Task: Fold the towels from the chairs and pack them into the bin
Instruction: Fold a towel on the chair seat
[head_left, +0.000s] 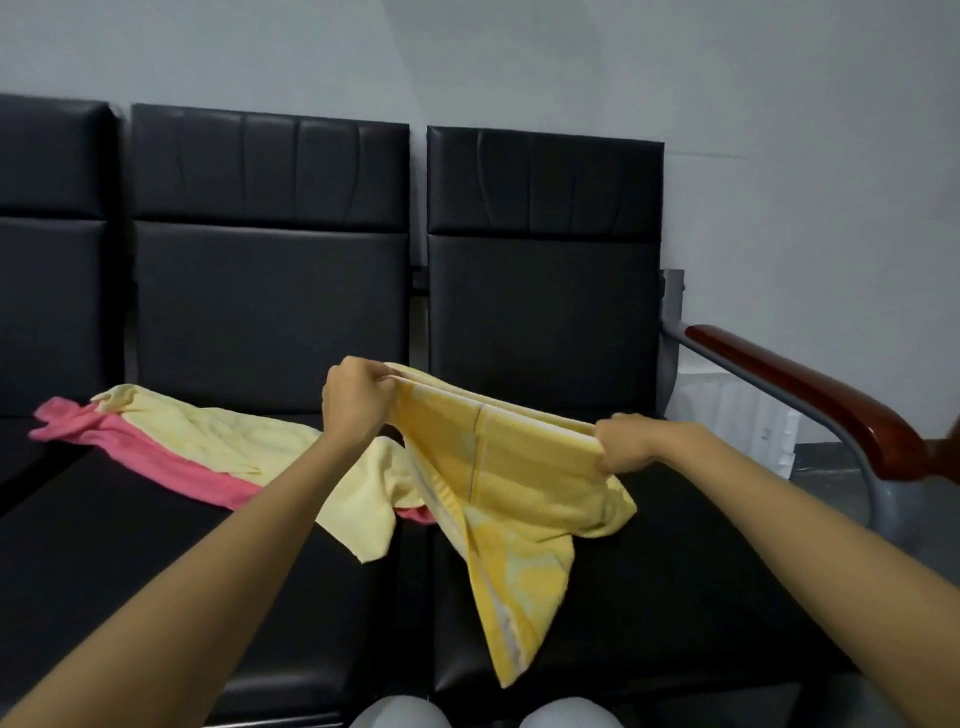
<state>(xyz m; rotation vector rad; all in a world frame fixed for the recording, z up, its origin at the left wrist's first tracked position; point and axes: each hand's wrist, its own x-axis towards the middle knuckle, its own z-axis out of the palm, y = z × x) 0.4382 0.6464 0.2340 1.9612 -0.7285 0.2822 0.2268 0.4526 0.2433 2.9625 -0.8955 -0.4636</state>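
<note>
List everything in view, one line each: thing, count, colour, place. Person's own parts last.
chairs: three, black, in a row against the wall
wall: one, pale grey, behind the chairs
armrest: one, reddish-brown wood on a grey metal frame, right end of the row
white object: one, white, beyond the armrest; cannot tell what it is
pink towel: one, pink, unfolded on the middle seat, partly under the pale yellow towel
pale yellow towel: one, pale yellow, unfolded on top of the pink towel
bright yellow towel: one, bright yellow, held up over the right seat, hanging down
knees: two, light grey, bottom edge
left grip: one, holds the bright yellow towel's upper left end
right grip: one, holds its upper right end
</note>
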